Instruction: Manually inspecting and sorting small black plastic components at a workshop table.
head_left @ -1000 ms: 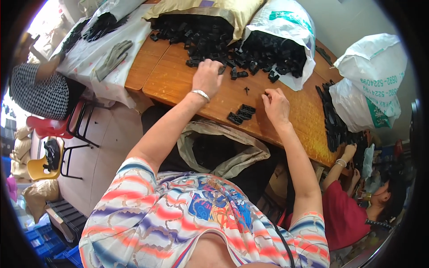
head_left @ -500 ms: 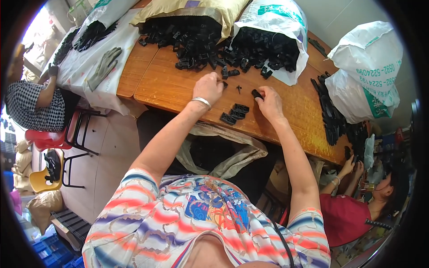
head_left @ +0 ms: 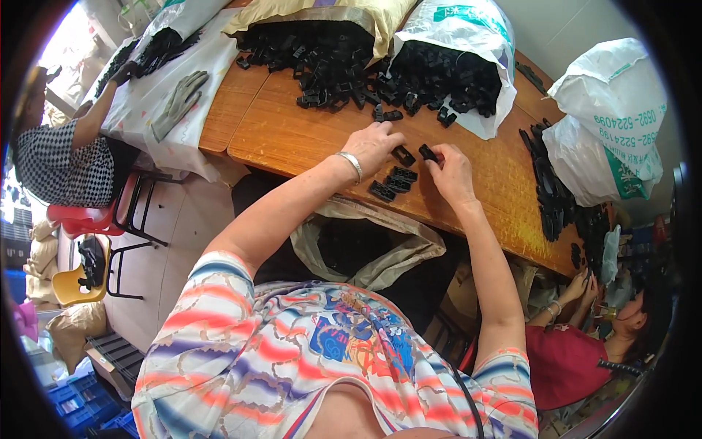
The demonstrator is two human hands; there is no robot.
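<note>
My left hand [head_left: 374, 145], with a silver bracelet on its wrist, rests on the wooden table [head_left: 292, 139] with its fingers curled beside a small black plastic part [head_left: 403, 154]. My right hand [head_left: 452, 173] pinches another small black plastic part [head_left: 428, 153] at its fingertips. A short row of black parts [head_left: 393, 182] lies on the table just in front of both hands. Beyond them, heaps of loose black parts [head_left: 322, 66] spill from two opened sacks.
A tan sack [head_left: 344, 11] and a white sack [head_left: 468, 29] lie at the table's far edge; a full white sack [head_left: 614, 124] stands at right. An open bag [head_left: 365, 249] hangs below the table. One person [head_left: 51, 161] sits at left, another [head_left: 607, 336] at lower right.
Both hands have drawn closer together over the row of parts. The right hand now holds a black part near the left hand's fingers.
</note>
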